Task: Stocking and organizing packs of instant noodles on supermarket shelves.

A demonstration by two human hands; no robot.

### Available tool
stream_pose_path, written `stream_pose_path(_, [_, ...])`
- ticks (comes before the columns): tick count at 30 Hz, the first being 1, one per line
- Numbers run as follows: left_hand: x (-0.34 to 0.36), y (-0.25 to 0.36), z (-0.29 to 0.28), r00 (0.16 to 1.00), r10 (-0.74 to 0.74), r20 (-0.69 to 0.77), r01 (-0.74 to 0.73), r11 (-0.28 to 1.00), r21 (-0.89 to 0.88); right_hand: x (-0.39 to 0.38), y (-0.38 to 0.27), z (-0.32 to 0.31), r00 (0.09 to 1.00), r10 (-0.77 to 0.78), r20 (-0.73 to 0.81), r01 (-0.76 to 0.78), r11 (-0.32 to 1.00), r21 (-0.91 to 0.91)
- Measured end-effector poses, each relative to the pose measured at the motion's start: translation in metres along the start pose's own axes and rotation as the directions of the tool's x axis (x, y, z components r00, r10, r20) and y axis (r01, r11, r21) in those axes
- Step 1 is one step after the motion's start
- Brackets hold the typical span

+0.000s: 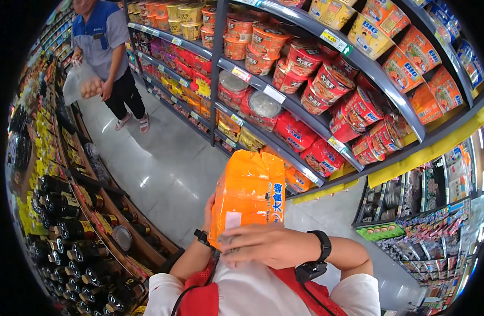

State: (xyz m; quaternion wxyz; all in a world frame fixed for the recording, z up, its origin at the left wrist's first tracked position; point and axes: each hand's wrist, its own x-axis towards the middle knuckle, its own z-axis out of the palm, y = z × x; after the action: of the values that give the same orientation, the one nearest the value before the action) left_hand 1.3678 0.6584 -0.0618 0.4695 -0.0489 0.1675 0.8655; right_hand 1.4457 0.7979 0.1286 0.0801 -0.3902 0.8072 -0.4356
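Note:
In front of my chest is an orange multi-pack of instant noodles [247, 189], upright and slightly tilted, with a pale patch on its lower face. My left hand [208, 211] holds it by the left side; most of those fingers are hidden behind the wrapper. Across the pack's lower front lies my right hand [258, 245], its fingers stretched out, slightly blurred and touching the wrapper. Black bands are on both wrists.
Shelves of noodle bowls [315, 79] rise ahead and to the right. Dark sauce bottles [86, 253] crowd the left shelf. Up the aisle stands a person [102, 42] holding a clear bag of round brown items [89, 87]. Another display rack [410, 226] stands at right.

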Motion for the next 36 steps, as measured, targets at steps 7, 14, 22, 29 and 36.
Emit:
stream_pose_path(7, [-0.012, -0.010, 0.000, 0.999, 0.045, -0.014, -0.045, 0.998, -0.035, -0.036, 0.052, -0.052, 0.950, -0.069, -0.304, -0.044, 0.935, -0.351])
stream_pose_path(14, [-0.019, -0.030, 0.000, 0.997, 0.061, -0.039, -0.063, 0.997, -0.048, -0.058, 0.104, -0.068, 0.423, 0.637, -0.644, -0.033, 0.721, 0.692])
stream_pose_path(22, [-0.039, -0.061, 0.005, 0.994, 0.085, -0.074, -0.088, 0.996, -0.029, -0.044, 0.113, -0.045, 0.963, 0.241, 0.121, -0.231, 0.504, 0.832])
stream_pose_path(29, [-0.039, -0.096, 0.025, 0.978, 0.177, -0.110, -0.184, 0.982, -0.049, -0.125, 0.149, -0.036, 0.816, 0.562, 0.137, -0.192, 0.039, 0.981])
stream_pose_path(36, [-0.017, -0.115, 0.048, 0.942, 0.292, -0.166, -0.302, 0.953, -0.036, -0.126, 0.104, -0.034, 0.753, 0.515, -0.409, 0.330, 0.243, 0.912])
